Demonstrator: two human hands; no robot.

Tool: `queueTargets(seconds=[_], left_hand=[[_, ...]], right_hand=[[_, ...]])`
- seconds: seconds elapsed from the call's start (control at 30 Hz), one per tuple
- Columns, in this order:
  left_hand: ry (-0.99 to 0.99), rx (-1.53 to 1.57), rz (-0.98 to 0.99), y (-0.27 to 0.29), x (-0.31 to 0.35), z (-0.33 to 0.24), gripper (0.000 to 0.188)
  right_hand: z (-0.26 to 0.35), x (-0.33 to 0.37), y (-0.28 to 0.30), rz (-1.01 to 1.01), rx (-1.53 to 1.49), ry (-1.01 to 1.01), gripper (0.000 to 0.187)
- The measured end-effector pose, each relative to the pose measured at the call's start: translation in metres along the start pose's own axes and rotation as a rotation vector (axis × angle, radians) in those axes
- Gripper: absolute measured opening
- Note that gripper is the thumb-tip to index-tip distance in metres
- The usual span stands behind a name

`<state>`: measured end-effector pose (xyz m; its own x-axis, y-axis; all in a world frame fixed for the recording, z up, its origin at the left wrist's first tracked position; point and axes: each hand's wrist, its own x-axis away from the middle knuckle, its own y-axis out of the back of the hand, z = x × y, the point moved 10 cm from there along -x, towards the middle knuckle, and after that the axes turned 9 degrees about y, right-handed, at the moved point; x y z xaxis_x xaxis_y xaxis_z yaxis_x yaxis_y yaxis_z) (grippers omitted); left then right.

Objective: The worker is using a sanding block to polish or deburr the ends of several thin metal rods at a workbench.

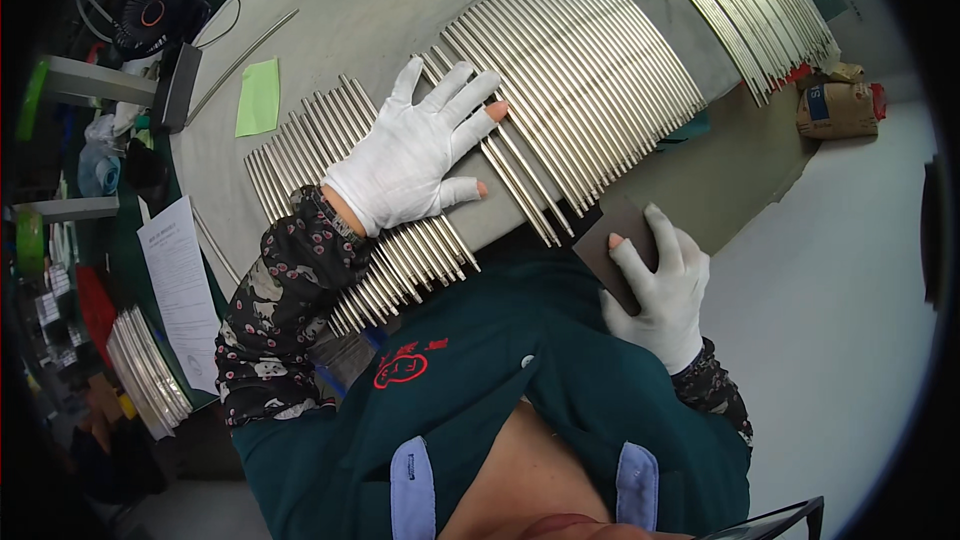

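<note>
A: Dozens of metal rods (560, 80) lie side by side across the grey bench (340, 20), in a wide fan that runs from its near edge toward the far side. A second batch of rods (750, 10) sits at the far right corner, well apart from the hands.

B: And nearer the person?

A: A shorter group of rods (400, 260) hangs over the near edge, partly under the left forearm. More rods are stacked on a lower surface (150, 370) past the left edge of the bench, beside a white paper sheet (180, 290).

B: What are the hands doing?

A: The left hand (410, 155), in a white glove with the tips of some fingers cut away, lies flat on the rods with its fingers spread. It presses down on them and closes around nothing. The rods run under the palm and out past the fingertips.

B: The right one?

A: The right hand (660, 290), gloved too, pinches a dark flat pad (615, 235) between thumb and fingers. It is off the near edge, just below the ends of the wide fan. The pad's upper corner comes close to those ends; I cannot tell whether it touches them.

B: Anything small left?

A: A green note (258, 97) lies on the bench toward its left edge, and a black fan (155, 10) stands past the far left corner.
</note>
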<state>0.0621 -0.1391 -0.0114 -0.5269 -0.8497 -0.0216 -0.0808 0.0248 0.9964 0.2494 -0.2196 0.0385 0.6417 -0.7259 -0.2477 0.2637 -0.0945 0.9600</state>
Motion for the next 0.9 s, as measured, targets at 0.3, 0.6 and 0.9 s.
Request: queueTargets(seconds=[0.3, 0.6, 0.9], left_hand=[[-0.019, -0.013, 0.056, -0.007, 0.012, -0.004, 0.078], [-0.009, -0.018, 0.054, -0.011, -0.003, -0.007, 0.079], [0.005, 0.103, 0.056, -0.004, -0.008, -0.01, 0.08]], right_hand=[[-0.005, -0.009, -0.009, -0.052, 0.029, -0.044, 0.062], [-0.017, -0.016, 0.001, -0.142, 0.013, -0.073, 0.063], [-0.004, -0.055, -0.01, -0.087, 0.19, -0.038, 0.053]])
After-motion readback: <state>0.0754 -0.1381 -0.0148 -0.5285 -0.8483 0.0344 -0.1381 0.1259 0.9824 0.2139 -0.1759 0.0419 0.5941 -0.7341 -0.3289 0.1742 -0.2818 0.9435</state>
